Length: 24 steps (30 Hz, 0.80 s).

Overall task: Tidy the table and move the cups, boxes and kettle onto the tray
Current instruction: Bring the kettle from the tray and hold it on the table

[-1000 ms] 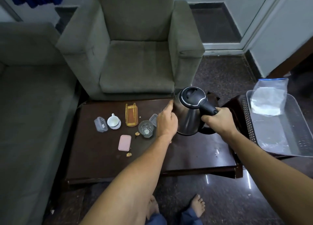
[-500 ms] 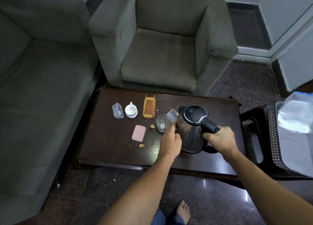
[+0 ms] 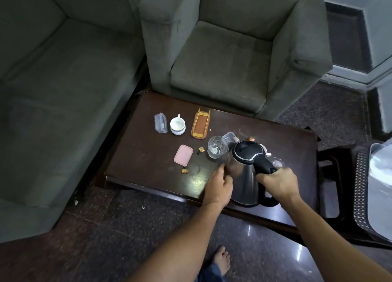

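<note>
A steel kettle (image 3: 244,180) with a black lid is held above the near right part of the dark table (image 3: 148,161). My right hand (image 3: 277,183) grips its black handle. My left hand (image 3: 218,186) presses flat against the kettle's left side. On the table lie a clear glass (image 3: 216,147), a white cup (image 3: 177,124), a clear lidded box (image 3: 160,122), a pink box lid (image 3: 183,155), a yellow holder (image 3: 201,123) and another clear box (image 3: 230,136) behind the kettle. The tray (image 3: 378,197) shows at the right edge.
A grey armchair (image 3: 229,48) stands behind the table and a grey sofa (image 3: 53,91) to its left. Small wrappers (image 3: 185,170) lie on the tabletop. A dark stool (image 3: 333,175) carries the tray. My foot (image 3: 221,260) is on the floor below.
The kettle has come up off the table and toward me, with both hands still on it. My view has swung left, so the tray now sits at the far right edge.
</note>
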Available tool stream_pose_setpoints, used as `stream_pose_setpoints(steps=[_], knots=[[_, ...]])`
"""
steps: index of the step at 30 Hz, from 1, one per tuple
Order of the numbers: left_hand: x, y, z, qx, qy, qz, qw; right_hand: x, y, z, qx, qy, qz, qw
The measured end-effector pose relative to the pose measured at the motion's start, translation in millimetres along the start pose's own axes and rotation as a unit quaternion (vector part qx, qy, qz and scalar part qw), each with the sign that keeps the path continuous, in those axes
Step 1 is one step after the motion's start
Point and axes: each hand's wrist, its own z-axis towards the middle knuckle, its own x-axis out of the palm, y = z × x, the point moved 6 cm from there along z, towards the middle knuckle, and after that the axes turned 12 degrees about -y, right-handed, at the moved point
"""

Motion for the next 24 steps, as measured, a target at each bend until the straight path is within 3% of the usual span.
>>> stream_pose_setpoints(steps=[24], knots=[[11,20,8,-0.039,0.025,-0.014,0.999,10,34,-5,0.011,0.03,-0.078,0.996]])
